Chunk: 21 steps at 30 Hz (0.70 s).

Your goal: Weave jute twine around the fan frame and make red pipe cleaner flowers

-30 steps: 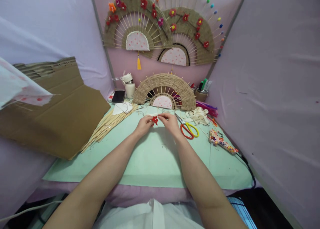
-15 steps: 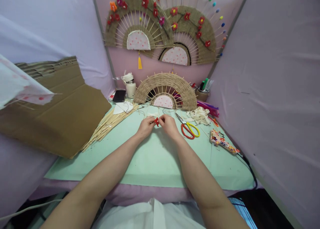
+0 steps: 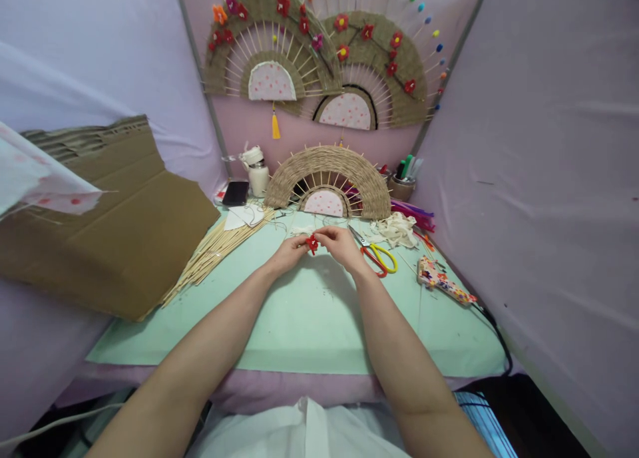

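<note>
A small red pipe-cleaner flower point(image 3: 312, 245) is held just above the green tabletop, between both hands. My left hand point(image 3: 289, 253) pinches it from the left side. My right hand point(image 3: 339, 245) has its thumb and forefinger closed on the flower's upper right edge. Behind them stands a twine-wrapped fan point(image 3: 327, 162) with thin sticks and a dotted white half-circle at its base. Scissors point(image 3: 374, 253) with one red and one yellow handle lie right beside my right hand.
A bundle of thin sticks point(image 3: 210, 255) and a cardboard sheet point(image 3: 114, 231) are at left. A phone point(image 3: 235, 194) and bottle point(image 3: 257, 172) stand behind. A patterned glue gun point(image 3: 442, 281) with a cord and crumpled cream fabric point(image 3: 397, 229) lie right. Decorated fans point(image 3: 279, 18) hang on the back wall.
The red flower has turned so more of its petals show. My right fingers have shifted slightly up and left along it, and the whole view has moved a little.
</note>
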### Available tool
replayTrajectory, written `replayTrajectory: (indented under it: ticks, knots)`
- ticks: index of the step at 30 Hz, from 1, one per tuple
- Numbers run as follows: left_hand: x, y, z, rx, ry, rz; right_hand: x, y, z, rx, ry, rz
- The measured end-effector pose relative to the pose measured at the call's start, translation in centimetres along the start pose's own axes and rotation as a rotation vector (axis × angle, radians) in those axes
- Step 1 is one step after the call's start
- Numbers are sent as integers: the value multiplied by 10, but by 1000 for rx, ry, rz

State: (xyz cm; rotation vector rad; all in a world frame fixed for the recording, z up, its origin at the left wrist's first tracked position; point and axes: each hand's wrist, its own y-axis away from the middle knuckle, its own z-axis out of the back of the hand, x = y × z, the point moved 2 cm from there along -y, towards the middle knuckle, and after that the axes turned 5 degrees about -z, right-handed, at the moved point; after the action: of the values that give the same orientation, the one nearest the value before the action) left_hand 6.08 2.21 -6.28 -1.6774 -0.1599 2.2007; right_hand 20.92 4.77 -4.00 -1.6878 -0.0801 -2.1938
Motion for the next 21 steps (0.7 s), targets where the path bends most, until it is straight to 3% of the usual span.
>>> replayTrajectory:
  ticks: [5, 15, 21]
  knots:
    - [-3, 0, -1, 45, -42, -5, -3, 0, -2, 20, 19, -3]
    - [8, -1, 1, 26, -97, -11, -6, 0, -2, 7, 78, 2]
    - [1, 1, 0, 4, -99, -18, -11, -2, -5, 9, 58, -8]
